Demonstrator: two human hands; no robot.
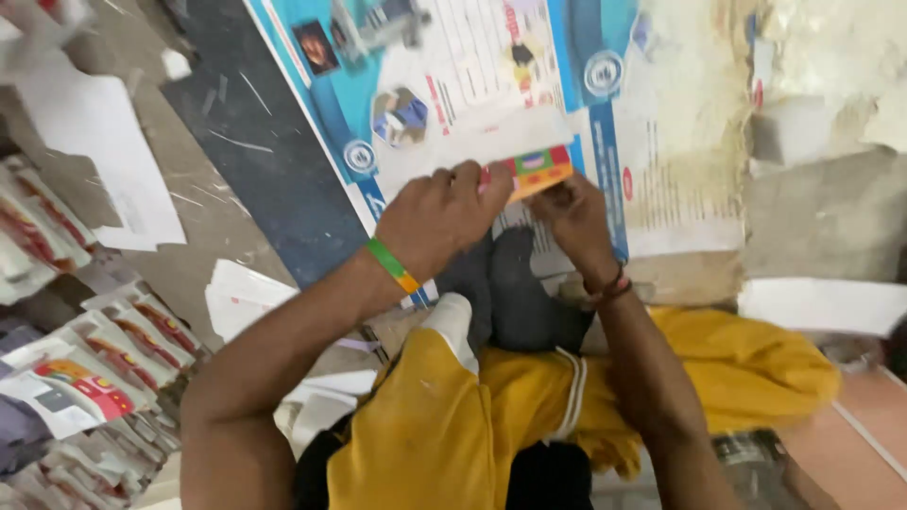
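- Left hand (444, 212) is closing its fingers around the left end of a small orange, red and green packet (536, 171).
- Right hand (572, 215) is pinching the packet's right edge from below.
- Packet is hovering above a blue-and-white printed poster (453, 85).
- Similar packets in a stack (90, 368) are lying well apart, at far left.
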